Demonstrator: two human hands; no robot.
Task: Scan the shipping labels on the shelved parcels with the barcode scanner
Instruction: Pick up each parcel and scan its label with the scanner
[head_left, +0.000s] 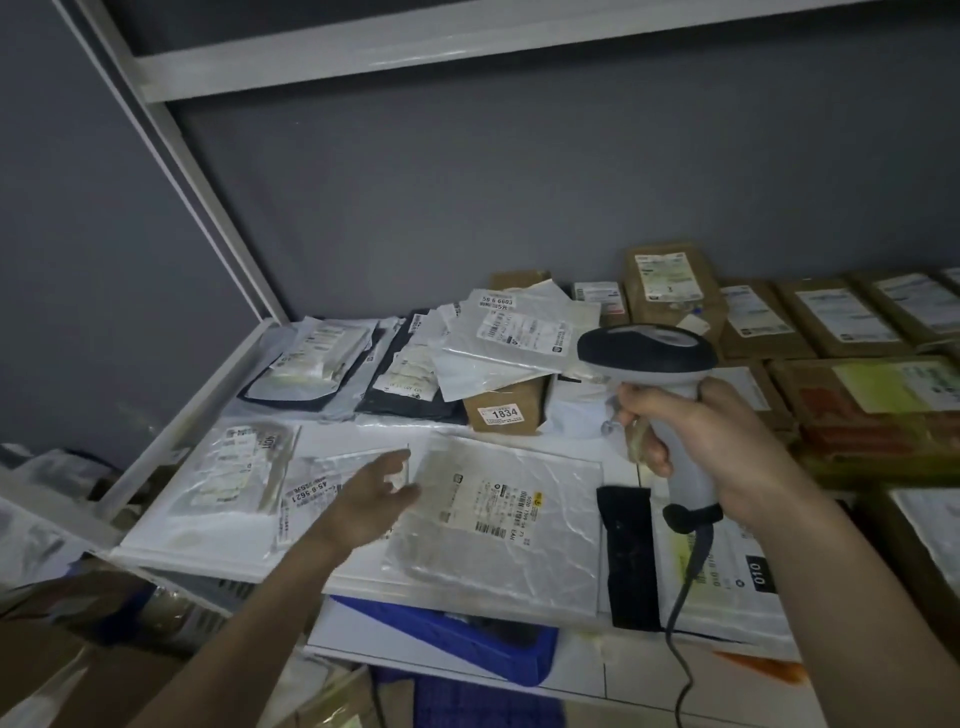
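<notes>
right grip (691, 431) holds scanner (654, 353); left hand (371, 499) over parcel (498, 525)

Parcel depot/stockroom: metal shelf (171, 410) packed w/ labelled mailers (498, 525) & cardboard boxes (670, 291), corded scanner (654, 358) in use, blue crate (467, 639) below.

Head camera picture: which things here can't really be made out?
- Left hand: motion-blurred; contact with the clear parcel can't be judged.
- Label print: too small to read.
- Blue crate: mostly hidden under the parcels.
- Scanner cable: cut off by the bottom edge.
</notes>
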